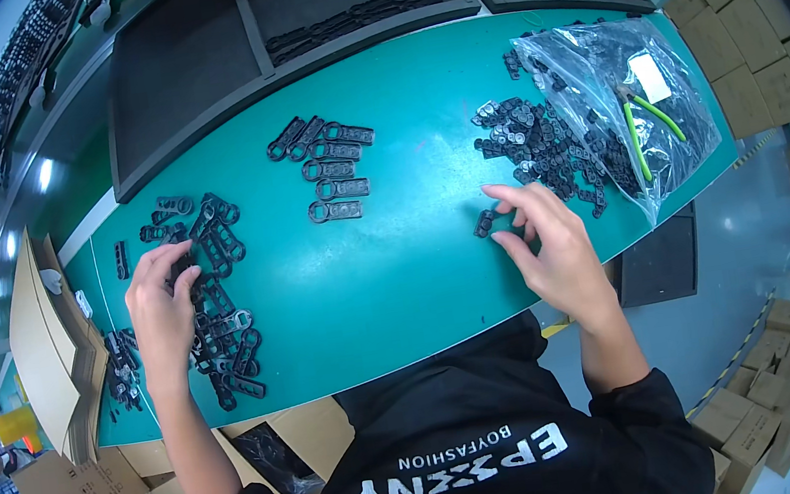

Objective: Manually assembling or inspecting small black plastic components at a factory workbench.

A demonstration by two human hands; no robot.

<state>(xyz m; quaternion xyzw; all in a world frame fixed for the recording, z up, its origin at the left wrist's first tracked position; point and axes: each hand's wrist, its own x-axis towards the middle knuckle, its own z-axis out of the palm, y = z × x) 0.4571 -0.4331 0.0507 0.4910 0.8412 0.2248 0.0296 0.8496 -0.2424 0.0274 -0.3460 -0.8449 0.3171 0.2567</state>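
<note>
My left hand (161,305) rests on a loose pile of black plastic loop parts (222,312) at the left of the green table (389,278), fingers curled over one of them. My right hand (551,245) hovers at the right with fingers spread, its fingertips beside one small black clip (485,223). Just beyond it lies a heap of small black clips (532,142) spilling from a clear plastic bag (636,92). A neat row of black loop parts (332,170) lies in the middle of the table.
Dark trays (189,74) holding black parts line the far edge. Green-handled cutters (646,126) lie in the bag. Flat cardboard (46,347) stands at the left; stacked boxes (746,16) sit at the right and on the floor. Other people work at far left.
</note>
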